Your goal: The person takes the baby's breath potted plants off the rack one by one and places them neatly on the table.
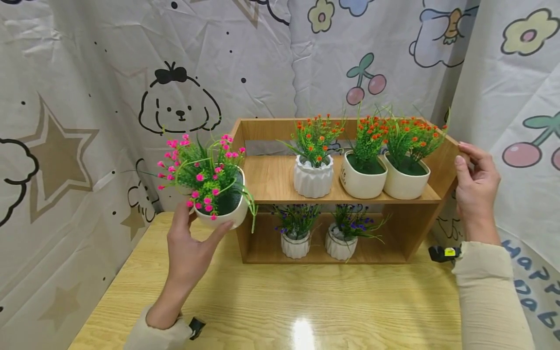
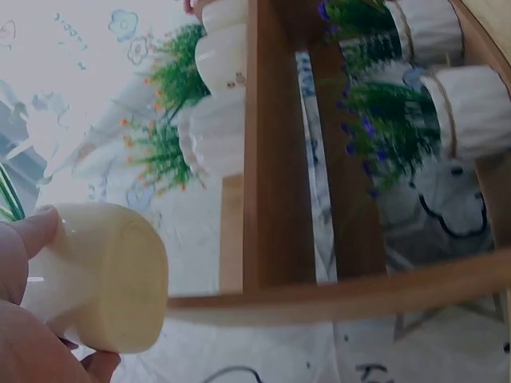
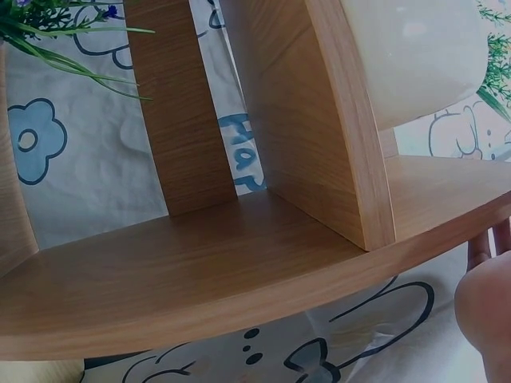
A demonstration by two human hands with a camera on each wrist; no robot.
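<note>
The left grip [image 1: 188, 253] clasps a pot [image 1: 238, 214], its pink flowers [image 1: 200, 178] only in head view; whether right grip [image 1: 479, 189] pinches is unclear.

Cream pot [image 1: 239, 214] (pink flowers [image 1: 199, 178]) held up left of the two-tier wooden shelf [image 1: 271, 177]

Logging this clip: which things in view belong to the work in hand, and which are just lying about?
Likely in the work:
- pink-flower pot, in the left hand
- shelf, right hand at its side
- orange-flower pots, upper tier
- purple-flower pots, lower tier

Probably just surroundings:
- table
- printed cloth
</note>
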